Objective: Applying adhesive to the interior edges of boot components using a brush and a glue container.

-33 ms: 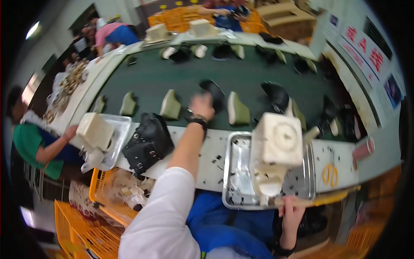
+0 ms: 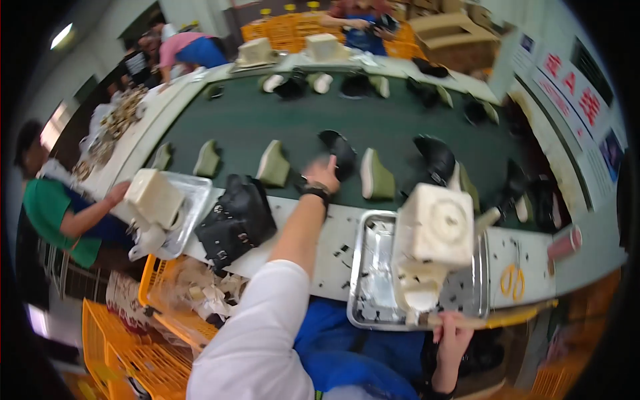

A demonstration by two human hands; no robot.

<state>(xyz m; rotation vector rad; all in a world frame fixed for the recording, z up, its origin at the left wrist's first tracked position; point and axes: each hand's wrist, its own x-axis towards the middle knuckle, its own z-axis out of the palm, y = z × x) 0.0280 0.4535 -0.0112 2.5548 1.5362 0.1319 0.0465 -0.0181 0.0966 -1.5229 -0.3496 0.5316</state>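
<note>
My left hand [image 2: 323,176] reaches over the near side of the green belt. Its fingers look spread, at the near edge of a black shoe upper [image 2: 340,153]; whether they touch it I cannot tell. Green wedge soles stand on both sides, one wedge sole [image 2: 273,165] to the left and another wedge sole [image 2: 377,177] to the right. Low at the right, my right hand [image 2: 455,335] is closed around a flat tan handle, seemingly a brush [image 2: 427,320]. The handle lies across the near rim of a metal tray [image 2: 363,267], below a cream pot [image 2: 437,220] with a dish-like mouth.
Black strapped boot uppers [image 2: 237,220] lie left of my left forearm. Yellow-handled scissors [image 2: 513,280] and a pink cylinder [image 2: 565,243] are at the right. An orange crate [image 2: 153,280] sits below the table. A co-worker in green [image 2: 53,207] works at the left beside another pot.
The whole view has shifted slightly right and down. My left hand, blurred before, shows more clearly beside the black upper. My right hand keeps its hold on the brush.
</note>
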